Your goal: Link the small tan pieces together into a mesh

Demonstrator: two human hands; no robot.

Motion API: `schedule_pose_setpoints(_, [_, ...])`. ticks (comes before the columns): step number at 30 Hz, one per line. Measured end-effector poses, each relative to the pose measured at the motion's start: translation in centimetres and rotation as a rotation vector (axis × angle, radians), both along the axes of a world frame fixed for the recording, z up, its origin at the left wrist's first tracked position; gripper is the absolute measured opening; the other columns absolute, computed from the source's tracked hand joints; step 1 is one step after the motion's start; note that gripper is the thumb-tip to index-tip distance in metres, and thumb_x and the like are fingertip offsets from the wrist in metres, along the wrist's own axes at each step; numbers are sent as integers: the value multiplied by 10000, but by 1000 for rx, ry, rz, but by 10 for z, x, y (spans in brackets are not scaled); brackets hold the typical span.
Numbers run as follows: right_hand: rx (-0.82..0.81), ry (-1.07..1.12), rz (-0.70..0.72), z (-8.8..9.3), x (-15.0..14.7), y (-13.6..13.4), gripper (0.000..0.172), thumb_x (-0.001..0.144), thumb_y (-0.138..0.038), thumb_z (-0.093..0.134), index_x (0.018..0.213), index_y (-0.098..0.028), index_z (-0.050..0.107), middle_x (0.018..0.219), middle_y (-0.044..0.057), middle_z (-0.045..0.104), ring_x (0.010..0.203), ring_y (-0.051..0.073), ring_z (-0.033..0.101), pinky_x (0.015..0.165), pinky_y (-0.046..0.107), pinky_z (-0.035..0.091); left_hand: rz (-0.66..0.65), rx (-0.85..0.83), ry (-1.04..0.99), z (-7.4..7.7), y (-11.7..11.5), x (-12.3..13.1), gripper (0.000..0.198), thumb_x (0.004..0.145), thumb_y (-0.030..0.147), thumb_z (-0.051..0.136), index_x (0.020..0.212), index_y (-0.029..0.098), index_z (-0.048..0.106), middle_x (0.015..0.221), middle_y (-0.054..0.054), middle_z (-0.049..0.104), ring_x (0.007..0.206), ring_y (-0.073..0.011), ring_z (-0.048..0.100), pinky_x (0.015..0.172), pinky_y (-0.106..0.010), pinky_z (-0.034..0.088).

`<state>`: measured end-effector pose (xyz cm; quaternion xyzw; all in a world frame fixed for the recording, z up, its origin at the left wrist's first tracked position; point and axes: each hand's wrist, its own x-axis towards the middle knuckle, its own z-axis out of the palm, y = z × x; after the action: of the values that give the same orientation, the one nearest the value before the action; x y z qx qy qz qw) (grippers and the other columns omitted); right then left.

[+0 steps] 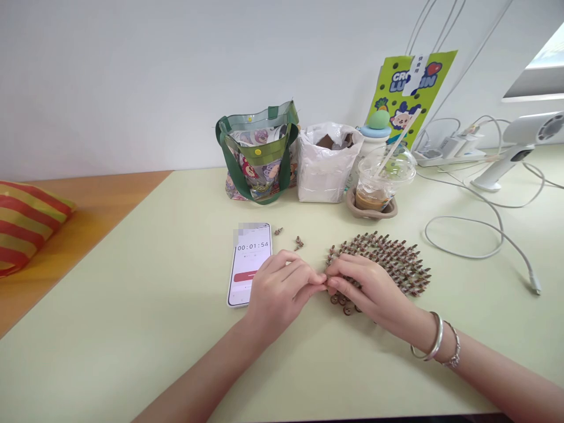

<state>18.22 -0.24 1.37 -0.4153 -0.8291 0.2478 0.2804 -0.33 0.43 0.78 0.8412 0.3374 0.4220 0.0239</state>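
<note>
A brown beaded mat (392, 261) of small linked pieces lies on the pale green table (145, 305). My right hand (368, 288) rests on the mat's left edge, fingers pinched together. My left hand (282, 288) meets it fingertip to fingertip, also pinched; what sits between the fingertips is too small to make out. Two loose brown pieces (299, 241) (278, 231) lie just beyond my left hand. A phone (249, 262) showing a running timer lies flat beside my left hand.
At the back stand a green cartoon tote bag (259, 154), a white plastic bag (326, 163), an iced drink cup (382, 183) with a straw, and a green paper bag (408, 88). White cables (484, 235) and a white device (520, 144) lie right. A striped cushion (24, 223) lies left.
</note>
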Motion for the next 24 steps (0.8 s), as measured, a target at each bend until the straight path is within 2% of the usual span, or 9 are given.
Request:
schedule_pose_setpoints(8, [18,-52,-30,2,-2,-3,315,928,-282,340,698,-197,536,649,7,550,648,144,505,648,289,387,5,12,4,1,-2,1,91,774,233,658,727,216,582,686,57,671,719,-142,518,649,-270,424])
schedule_pose_setpoints(10, [29,-32,-35,2,-2,-3,280,923,-283,357,730,-202,542,665,6,569,666,146,526,649,284,398,27,27,10,0,-2,1,85,771,239,662,742,215,585,690,55,671,726,-144,523,650,-271,426])
schedule_pose_setpoints(14, [34,45,-62,1,-2,-3,86,871,-266,468,895,-213,531,698,-5,612,687,147,572,664,286,433,76,41,-6,0,-1,0,96,772,220,656,733,203,571,692,42,668,723,-150,540,633,-275,427])
schedule_pose_setpoints(17, [43,73,-78,-1,-1,-3,112,844,-237,504,953,-216,515,731,-3,629,701,149,588,690,300,448,70,29,-14,0,1,0,106,771,205,657,735,199,557,705,39,669,726,-153,546,637,-280,429])
schedule_pose_setpoints(24, [107,19,-59,-3,2,1,83,876,-257,481,883,-219,554,757,10,613,716,151,565,668,292,431,7,27,-5,0,1,0,112,773,210,657,747,198,549,701,38,660,723,-151,535,636,-272,433])
